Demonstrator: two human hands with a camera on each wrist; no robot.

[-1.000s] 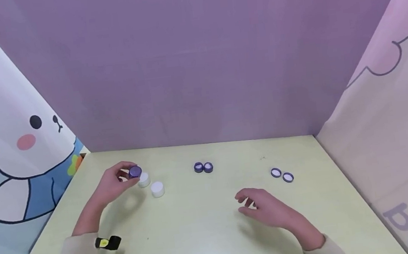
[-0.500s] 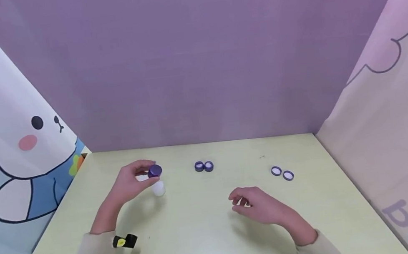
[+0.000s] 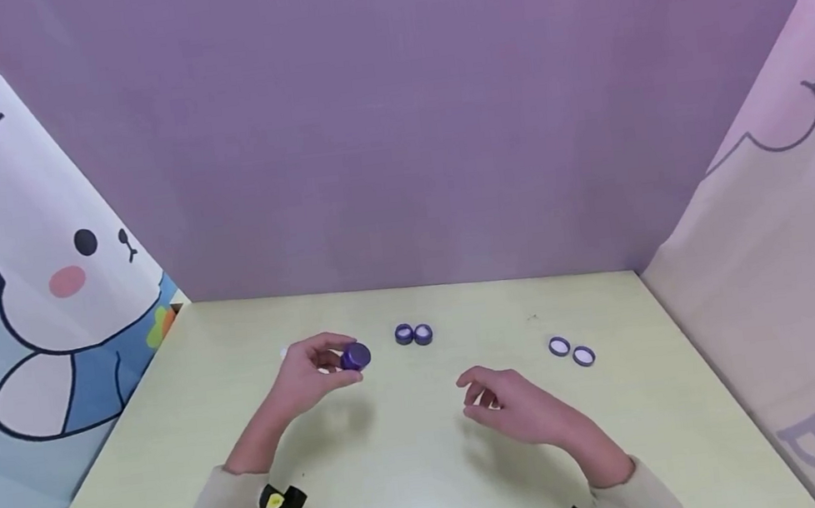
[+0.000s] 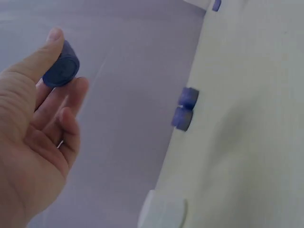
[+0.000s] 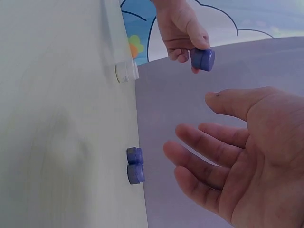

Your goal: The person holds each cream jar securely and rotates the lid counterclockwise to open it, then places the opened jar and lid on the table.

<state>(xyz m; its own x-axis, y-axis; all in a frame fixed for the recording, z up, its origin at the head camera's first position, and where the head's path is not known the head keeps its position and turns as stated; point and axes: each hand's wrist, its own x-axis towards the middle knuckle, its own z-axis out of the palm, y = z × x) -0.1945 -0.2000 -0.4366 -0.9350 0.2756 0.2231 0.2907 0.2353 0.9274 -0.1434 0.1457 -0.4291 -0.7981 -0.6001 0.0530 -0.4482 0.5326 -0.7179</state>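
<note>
Between thumb and fingers, my left hand (image 3: 310, 376) pinches a small purple jar (image 3: 355, 356) above the table, its round flat end tilted toward me. The right wrist view shows a darker lower part and a purple top on that jar (image 5: 203, 59). My right hand (image 3: 510, 407) hovers to the right with relaxed, slightly bent fingers and holds nothing. Two small purple jars (image 3: 413, 335) stand side by side beyond the hands, showing pale round tops. Farther right lie two shallow purple caps (image 3: 571, 351) with white insides facing up.
A white jar (image 5: 127, 71) stands on the table near the left hand; the head view shows only a white sliver (image 3: 284, 353) behind that hand. A purple backdrop (image 3: 394, 138) closes off the table's back edge, with printed cloth (image 3: 59, 243) along the left side.
My left hand has carried the purple jar rightward, away from over the white jars and toward the middle. My right hand has shifted slightly left, still holding nothing.
</note>
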